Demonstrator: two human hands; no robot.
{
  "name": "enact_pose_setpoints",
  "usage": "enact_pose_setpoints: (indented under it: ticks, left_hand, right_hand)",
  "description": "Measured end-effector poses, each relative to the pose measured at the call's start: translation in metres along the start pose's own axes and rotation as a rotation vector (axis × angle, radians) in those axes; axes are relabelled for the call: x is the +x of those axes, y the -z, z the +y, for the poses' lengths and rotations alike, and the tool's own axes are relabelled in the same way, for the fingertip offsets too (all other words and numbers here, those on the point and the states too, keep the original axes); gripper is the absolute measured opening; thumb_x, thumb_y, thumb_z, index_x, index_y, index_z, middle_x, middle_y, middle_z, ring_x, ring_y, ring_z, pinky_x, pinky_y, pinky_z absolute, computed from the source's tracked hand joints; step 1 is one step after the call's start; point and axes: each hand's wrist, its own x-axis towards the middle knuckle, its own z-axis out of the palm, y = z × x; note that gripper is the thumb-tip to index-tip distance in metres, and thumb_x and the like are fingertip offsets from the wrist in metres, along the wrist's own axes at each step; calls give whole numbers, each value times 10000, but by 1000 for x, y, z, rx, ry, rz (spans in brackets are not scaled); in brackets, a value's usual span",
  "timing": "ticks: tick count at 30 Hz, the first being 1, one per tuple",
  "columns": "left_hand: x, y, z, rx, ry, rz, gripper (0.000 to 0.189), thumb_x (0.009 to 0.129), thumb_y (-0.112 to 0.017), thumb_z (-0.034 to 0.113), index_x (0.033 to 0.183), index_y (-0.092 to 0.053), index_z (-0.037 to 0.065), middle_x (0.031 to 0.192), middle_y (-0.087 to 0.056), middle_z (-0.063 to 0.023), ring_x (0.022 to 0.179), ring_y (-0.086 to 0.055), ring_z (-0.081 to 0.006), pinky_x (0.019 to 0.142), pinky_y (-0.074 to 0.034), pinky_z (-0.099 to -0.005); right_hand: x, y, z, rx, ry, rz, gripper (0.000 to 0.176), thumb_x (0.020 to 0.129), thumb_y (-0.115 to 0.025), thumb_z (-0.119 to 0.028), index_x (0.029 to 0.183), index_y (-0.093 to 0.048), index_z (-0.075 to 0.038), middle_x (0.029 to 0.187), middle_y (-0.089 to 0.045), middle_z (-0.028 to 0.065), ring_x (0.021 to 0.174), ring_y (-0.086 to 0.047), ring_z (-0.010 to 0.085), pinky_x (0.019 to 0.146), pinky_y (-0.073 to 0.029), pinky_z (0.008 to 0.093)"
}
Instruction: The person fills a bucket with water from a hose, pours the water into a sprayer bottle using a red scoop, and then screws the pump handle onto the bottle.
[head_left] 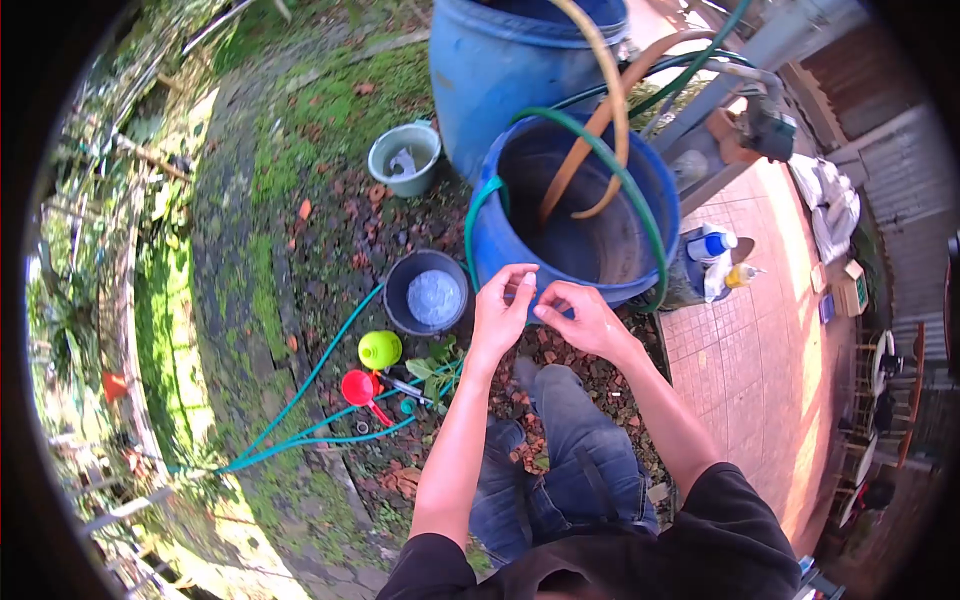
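**Beside the blue tub, two bent hands and loose hose**

Just behind the blue tub (490,235) stands the blue barrel (470,90). The tub sits at the edge of littered ground, directly beyond the hands, and a hard lean on its near rim might rock it. The green hose (625,180) loops over that rim on both sides; a sideways sweep of either wrist could snag it. Near the left forearm, the dark bucket (397,290) could be knocked by a swinging elbow.

Both forearms reach forward and converge. The left hand (500,315) points up, fingers curled toward the thumb; the right hand (588,325) angles inward, thumb and forefinger bent, its fingertips near the left's but apart. Whether either pinches something small, I cannot tell; if so, it could slip.
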Motion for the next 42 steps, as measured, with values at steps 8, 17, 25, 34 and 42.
enact_pose_setpoints:
  ticks: [8,17,25,34,42]
  left_hand:
    - [146,-117,29,123,247,67,738,920,-737,421,1393,-432,-56,1032,-638,-93,857,-619,-126,693,-532,-263]
    - [246,-193,34,-511,351,508,364,1045,-528,454,997,-448,102,582,-310,44,427,-293,-69,383,-281,-264]
    - [193,-211,177,-554,47,204,312,1108,-389,332,1168,-517,54,706,-546,-61,471,-551,-149,454,-526,-282]
    - [273,-280,302,-509,-47,-77,247,1088,-438,173,1285,-447,23,730,-481,-41,428,-487,-108,390,-468,-261]
    - [339,-317,349,-493,-133,-226,381,1123,-313,347,1297,-473,48,575,-352,14,340,-309,-61,305,-332,-225]
  right_hand:
    - [-8,169,10,-110,-149,354,171,934,-700,-162,954,-671,5,847,-707,99,772,-680,190,720,-542,337]
    - [93,415,37,-216,-9,577,184,937,-705,-166,991,-662,5,889,-725,107,797,-698,188,725,-557,332]
    - [218,613,-81,-607,376,919,168,929,-681,-203,979,-690,-43,861,-729,90,806,-716,236,692,-552,366]
    - [395,753,-156,-1154,178,1165,813,926,-630,-408,1489,-334,98,1557,-326,325,1446,-325,473,1185,-308,522]
    - [422,805,-136,-1260,223,1070,231,858,-654,-191,850,-675,38,914,-657,238,892,-676,369,789,-533,477]
